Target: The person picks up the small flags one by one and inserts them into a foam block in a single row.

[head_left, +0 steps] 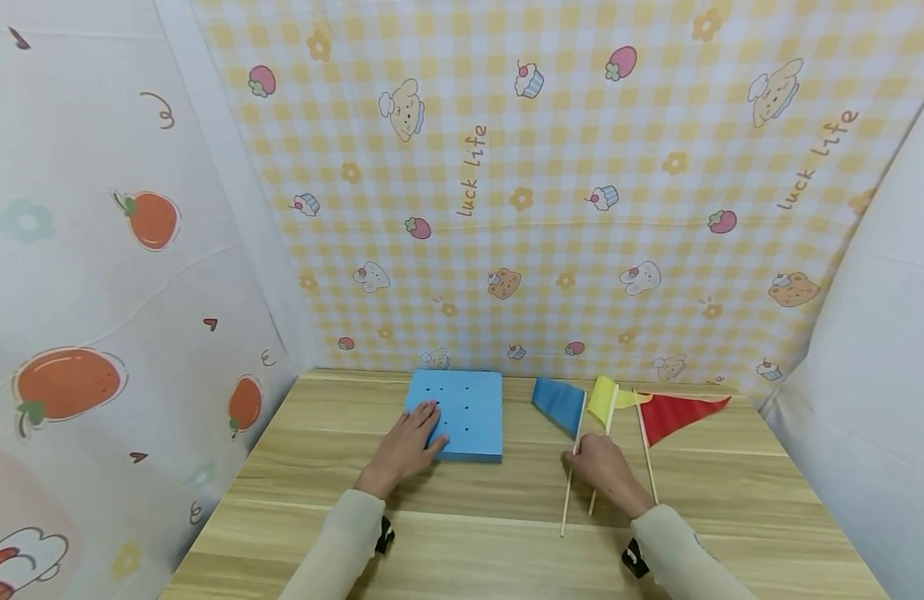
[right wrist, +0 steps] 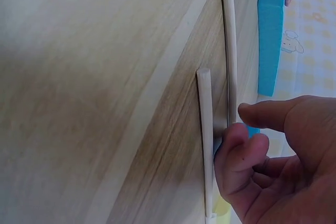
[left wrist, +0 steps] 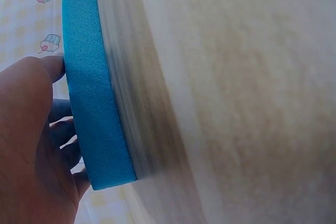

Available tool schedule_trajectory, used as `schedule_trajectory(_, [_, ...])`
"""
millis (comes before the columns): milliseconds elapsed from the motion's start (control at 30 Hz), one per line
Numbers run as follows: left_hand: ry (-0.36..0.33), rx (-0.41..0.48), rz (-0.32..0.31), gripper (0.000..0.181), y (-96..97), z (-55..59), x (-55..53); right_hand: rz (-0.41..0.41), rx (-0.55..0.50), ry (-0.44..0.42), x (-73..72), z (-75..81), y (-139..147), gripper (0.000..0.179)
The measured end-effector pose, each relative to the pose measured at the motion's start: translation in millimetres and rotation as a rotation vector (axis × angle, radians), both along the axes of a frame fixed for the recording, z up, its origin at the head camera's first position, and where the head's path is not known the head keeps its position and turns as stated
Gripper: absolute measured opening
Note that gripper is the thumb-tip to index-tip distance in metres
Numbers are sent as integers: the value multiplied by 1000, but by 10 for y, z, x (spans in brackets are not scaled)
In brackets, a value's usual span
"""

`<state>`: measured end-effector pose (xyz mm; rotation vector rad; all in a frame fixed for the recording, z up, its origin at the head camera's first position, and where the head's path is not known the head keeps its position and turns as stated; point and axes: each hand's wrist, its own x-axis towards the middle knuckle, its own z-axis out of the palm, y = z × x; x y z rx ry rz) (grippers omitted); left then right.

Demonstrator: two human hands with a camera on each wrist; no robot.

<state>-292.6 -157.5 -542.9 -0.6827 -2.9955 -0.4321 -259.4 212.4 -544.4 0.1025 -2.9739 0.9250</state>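
Note:
A square blue foam block [head_left: 482, 421] with several small holes in its top lies on the table. My left hand [head_left: 403, 448] rests on its left side, fingers extended over the top. In the left wrist view, the thumb lies at the upper edge of the foam block [left wrist: 94, 87]. To the right lies a blue flag [head_left: 559, 404] on a thin wooden stick. My right hand [head_left: 607, 468] has curled fingers and pinches that stick [right wrist: 229, 40] between thumb and forefinger. Beside it lies a yellow flag [head_left: 602, 398], its stick partly hidden beneath the hand.
A red triangular flag [head_left: 677, 417] lies right of the yellow one, its stick running toward the right wrist. The wood-grain table [head_left: 476, 533] ends at a yellow checked cloth [head_left: 551, 250] behind. White cloths hang on both sides.

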Motion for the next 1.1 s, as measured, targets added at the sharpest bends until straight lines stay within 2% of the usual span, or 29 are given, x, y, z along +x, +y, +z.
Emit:
schedule_trajectory(67, [-1, 5, -1, 65, 2, -3, -6, 11, -17, -1, -9, -3, 9, 43])
schedule_trajectory(100, [1, 9, -3, 65, 0, -4, -9, 35, -20, 16, -51, -84, 51, 43])
schedule_trajectory(167, [5, 7, -7, 65, 0, -15, -22, 44, -34, 15, -64, -94, 63, 43])
schedule_trajectory(233, [8, 1, -7, 66, 0, -26, -29, 31, -52, -10, -61, -58, 51, 42])
schedule_trajectory(300, [14, 2, -9, 66, -1, -32, -33, 38, -52, -8, -101, -128, 86, 41])
schedule_trajectory(333, [13, 0, -7, 66, 0, -34, -33, 24, -53, -32, -95, -100, 73, 40])
schedule_trajectory(367, [10, -2, -5, 66, 0, -33, -30, 26, -48, -31, -123, -155, 96, 40])
schedule_trajectory(467, [11, 14, -5, 65, 1, -24, -24, 18, -63, -38, -129, -171, 97, 39])
schedule_trajectory(667, [14, 16, -4, 64, 2, -17, -9, -11, -105, -61, -49, -35, 23, 35])
schedule_trajectory(767, [12, 17, 0, 64, 5, -16, -9, -35, -103, -92, -36, -5, 0, 35])
schedule_trajectory(800, [7, 12, 3, 64, 6, -18, -10, -62, -109, -116, -6, 56, -34, 34])
schedule_trajectory(1100, [-7, 10, 13, 65, 9, -9, -5, -102, -105, -157, 4, 86, -48, 34])
